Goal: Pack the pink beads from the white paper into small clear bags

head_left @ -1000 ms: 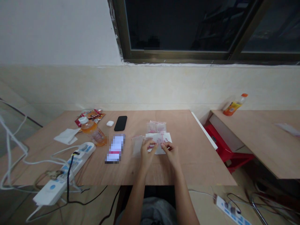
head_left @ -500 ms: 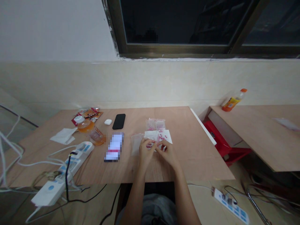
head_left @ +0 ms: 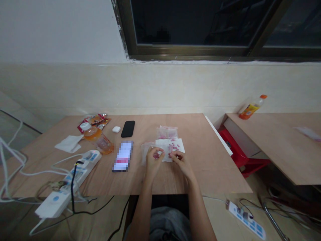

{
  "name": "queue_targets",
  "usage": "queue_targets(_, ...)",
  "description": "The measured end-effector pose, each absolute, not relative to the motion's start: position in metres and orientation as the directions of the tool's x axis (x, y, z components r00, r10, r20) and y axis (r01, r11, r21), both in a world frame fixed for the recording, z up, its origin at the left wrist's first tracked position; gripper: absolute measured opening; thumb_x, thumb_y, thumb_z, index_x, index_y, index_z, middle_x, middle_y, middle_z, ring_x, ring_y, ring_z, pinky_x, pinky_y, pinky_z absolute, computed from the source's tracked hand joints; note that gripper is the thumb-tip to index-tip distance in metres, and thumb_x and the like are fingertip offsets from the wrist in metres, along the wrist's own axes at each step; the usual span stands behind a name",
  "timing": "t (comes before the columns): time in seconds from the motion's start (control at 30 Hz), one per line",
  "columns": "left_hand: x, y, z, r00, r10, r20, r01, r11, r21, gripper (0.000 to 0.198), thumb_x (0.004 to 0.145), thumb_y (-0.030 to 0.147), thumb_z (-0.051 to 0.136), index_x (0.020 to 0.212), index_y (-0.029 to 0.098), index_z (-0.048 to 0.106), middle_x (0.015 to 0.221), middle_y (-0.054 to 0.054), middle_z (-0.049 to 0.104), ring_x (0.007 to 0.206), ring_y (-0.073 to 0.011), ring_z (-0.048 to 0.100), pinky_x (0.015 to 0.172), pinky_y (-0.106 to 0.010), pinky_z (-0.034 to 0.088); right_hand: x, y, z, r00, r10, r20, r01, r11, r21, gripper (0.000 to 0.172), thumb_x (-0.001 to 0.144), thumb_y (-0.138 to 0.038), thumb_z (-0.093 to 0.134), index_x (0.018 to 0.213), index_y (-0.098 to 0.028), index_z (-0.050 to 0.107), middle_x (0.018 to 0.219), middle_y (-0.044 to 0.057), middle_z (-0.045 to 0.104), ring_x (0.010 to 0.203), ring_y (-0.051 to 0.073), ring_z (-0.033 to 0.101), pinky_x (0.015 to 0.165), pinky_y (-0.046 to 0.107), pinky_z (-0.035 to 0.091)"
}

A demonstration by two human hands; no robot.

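Note:
My left hand (head_left: 153, 160) is closed on a small clear zip bag (head_left: 166, 148), with some pink-red bits showing by its fingers. My right hand (head_left: 182, 162) pinches the near end of the bag's pinkish edge, a little way to the right. Under and behind the bag lies a sheet of white paper (head_left: 181, 148), with several small pink-red pieces (head_left: 175, 147) scattered on it; their kind is too small to tell. Other clear bags (head_left: 167, 132) holding pink bits rest just beyond the paper. More clear bags (head_left: 144, 152) lie beside my left hand, partly covered by it.
Left on the wooden table (head_left: 208, 167) are a lit phone (head_left: 122, 156), a black phone (head_left: 128, 129), a white earbud case (head_left: 116, 129), an orange drink bottle (head_left: 97, 138), tissues (head_left: 69, 144), snack wrappers (head_left: 96, 120) and a power strip (head_left: 67, 184) with cables. A red stool (head_left: 234, 150) stands right.
My hands, close together before, have moved apart, the left one slightly leftward and the right one rightward. The bag's pinkish edge now shows between them.

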State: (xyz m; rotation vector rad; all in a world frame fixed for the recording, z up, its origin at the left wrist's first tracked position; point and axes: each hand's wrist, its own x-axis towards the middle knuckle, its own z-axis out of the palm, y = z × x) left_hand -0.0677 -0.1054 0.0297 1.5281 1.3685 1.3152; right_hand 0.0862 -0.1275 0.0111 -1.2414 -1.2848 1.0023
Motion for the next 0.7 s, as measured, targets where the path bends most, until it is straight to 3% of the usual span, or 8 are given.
queue_targets(0.13, -0.0666, -0.1108, 0.0387, 0.000, 0.961, 0.276, 0.341, -0.259, 0.904, 0.009, 0.072, 0.029, 0.070, 0.073, 0.020, 0.069, 0.080, -0.002, 0.056, 0.071, -0.0141, 0.056, 0.065, -0.025, 0.046, 0.0828, -0.1293, 0.0117, 0.094, 0.982, 0.161, 0.197, 0.140, -0.970, 0.030, 0.079, -0.047, 0.062, 0.070, -0.019, 0.068, 0.069, 0.003, 0.067, 0.062, 0.016, 0.056, 0.057, 0.025, 0.039)
queue_targets(0.33, -0.0631, -0.1129, 0.0352, 0.064, 0.954, 0.292, 0.371, -0.294, 0.881, 0.005, 0.075, 0.025, 0.069, 0.077, 0.021, 0.071, 0.086, -0.003, 0.055, 0.085, -0.0170, 0.057, 0.074, -0.027, 0.048, 0.0793, -0.1296, 0.0127, 0.077, 0.971, 0.226, 0.326, 0.189, -0.926, 0.024, 0.081, -0.040, 0.062, 0.068, -0.020, 0.066, 0.064, 0.002, 0.063, 0.057, 0.015, 0.053, 0.055, 0.025, 0.037)
queue_targets(0.7, -0.0680, -0.1145, 0.0408, 0.226, 0.950, 0.216, 0.273, -0.275, 0.922, 0.018, 0.085, 0.031, 0.058, 0.078, 0.018, 0.068, 0.089, -0.004, 0.055, 0.088, -0.0160, 0.056, 0.078, -0.027, 0.046, 0.0876, -0.1331, 0.0153, -0.047, 0.989, 0.141, 0.208, 0.148, -0.967, 0.028, 0.078, -0.045, 0.065, 0.073, -0.019, 0.070, 0.066, 0.001, 0.065, 0.059, 0.014, 0.052, 0.057, 0.024, 0.037)
